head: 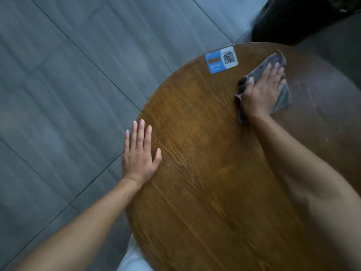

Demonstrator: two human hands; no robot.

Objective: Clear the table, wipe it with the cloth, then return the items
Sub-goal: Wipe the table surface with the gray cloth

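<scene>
Round wooden desk (pixel 205 173) carries one cloth (pixel 281 94) beside one sticker (pixel 221 59). Right hand (pixel 261 90) presses the cloth flat-fingered; left hand (pixel 139 153) lies flat on the desk's edge, holding nothing.

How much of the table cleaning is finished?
Clearing looks done: only a stuck-on QR sticker shows on the round table. Wiping is underway: the right hand presses the grey cloth flat, while the left hand rests at the edge. Returning the items remains.
</scene>
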